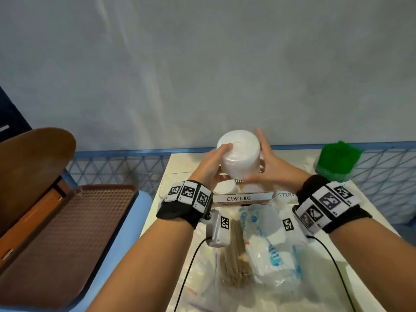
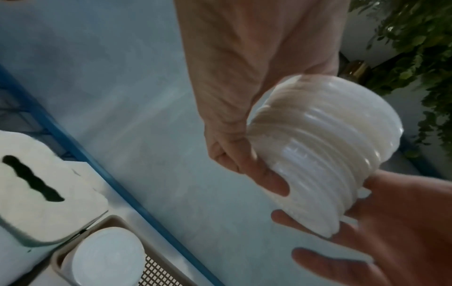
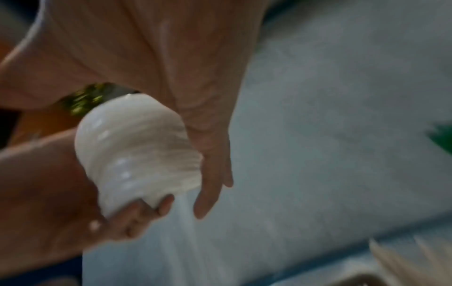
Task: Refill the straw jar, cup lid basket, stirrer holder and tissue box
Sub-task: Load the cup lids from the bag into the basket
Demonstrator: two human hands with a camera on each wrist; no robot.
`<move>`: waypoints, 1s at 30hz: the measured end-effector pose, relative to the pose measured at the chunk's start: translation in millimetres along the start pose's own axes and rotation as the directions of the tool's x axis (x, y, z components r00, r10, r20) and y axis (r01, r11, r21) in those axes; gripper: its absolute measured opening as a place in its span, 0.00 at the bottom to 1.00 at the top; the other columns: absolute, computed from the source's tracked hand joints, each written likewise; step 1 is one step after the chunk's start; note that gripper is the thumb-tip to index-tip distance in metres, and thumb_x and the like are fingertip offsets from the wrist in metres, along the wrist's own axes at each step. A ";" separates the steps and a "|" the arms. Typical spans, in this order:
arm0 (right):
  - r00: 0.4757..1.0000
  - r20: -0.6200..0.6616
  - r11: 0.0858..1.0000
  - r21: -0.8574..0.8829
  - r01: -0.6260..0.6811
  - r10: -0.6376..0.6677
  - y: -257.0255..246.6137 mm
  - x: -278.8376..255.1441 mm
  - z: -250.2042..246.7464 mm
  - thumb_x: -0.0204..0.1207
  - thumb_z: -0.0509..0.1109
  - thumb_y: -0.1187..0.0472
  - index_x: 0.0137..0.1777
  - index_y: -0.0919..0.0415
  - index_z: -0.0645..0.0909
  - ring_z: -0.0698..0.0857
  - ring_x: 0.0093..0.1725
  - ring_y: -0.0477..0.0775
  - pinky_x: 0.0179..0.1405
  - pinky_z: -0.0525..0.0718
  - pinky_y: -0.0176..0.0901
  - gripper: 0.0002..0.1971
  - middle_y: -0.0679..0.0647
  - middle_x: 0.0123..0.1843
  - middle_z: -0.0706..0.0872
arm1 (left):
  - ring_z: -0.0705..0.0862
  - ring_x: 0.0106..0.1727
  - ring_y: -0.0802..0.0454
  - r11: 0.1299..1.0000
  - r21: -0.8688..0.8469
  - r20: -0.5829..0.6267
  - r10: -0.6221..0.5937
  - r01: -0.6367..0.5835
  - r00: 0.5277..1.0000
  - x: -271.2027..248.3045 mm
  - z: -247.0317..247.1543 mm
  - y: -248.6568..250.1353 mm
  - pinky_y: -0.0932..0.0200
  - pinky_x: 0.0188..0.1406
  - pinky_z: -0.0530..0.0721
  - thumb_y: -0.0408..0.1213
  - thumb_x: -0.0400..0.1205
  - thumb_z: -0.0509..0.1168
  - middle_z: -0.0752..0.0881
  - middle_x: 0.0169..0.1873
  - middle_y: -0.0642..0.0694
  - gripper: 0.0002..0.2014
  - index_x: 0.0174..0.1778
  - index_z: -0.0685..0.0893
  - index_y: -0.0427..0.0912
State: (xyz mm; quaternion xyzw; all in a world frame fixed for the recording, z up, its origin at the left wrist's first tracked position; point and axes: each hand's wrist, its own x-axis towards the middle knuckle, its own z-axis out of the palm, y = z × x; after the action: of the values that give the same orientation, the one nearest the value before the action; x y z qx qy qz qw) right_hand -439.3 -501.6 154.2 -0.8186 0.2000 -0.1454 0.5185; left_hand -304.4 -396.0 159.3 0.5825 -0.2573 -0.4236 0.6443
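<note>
A stack of white cup lids (image 1: 238, 154) (image 2: 318, 151) (image 3: 137, 160) hangs in the air between both hands, above the basket labelled "CUP LIDS" (image 1: 242, 197). My left hand (image 1: 219, 159) (image 2: 244, 164) (image 3: 137, 214) curls its fingers over the stack's upper left edge. My right hand (image 1: 258, 156) (image 2: 367, 222) (image 3: 212, 183) presses straight fingers against its right side, thumb across the lower front. Another lid stack (image 2: 107, 255) stands inside the basket (image 2: 115, 218). The white tissue box (image 2: 36, 193) lies beside it.
Bagged wooden stirrers (image 1: 234, 251) and a tissue pack (image 1: 270, 244) lie on the near table. A clear jar of green straws (image 1: 335, 161) stands at the back right. A brown tray (image 1: 67, 233) sits to the left. A blue lattice fence (image 1: 112, 170) runs behind.
</note>
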 end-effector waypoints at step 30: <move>0.709 -0.274 0.725 0.504 -0.470 0.650 191.0 131.2 1.7 0.77 0.65 0.57 0.65 0.58 0.76 0.81 0.59 0.64 0.58 0.84 0.58 0.17 0.63 0.61 0.81 | 0.82 0.60 0.38 0.919 0.275 -0.136 -0.254 0.283 0.958 184.1 34.7 -157.1 0.40 0.62 0.82 0.51 0.75 0.66 0.81 0.62 0.36 0.31 0.70 0.71 0.35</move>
State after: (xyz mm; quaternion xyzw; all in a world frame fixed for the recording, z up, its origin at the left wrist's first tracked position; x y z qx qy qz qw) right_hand -357.0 -636.1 -15.7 -0.5384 0.5197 -0.1923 0.6349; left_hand -278.0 -564.3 -16.1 0.7207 -0.2027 -0.4365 0.4989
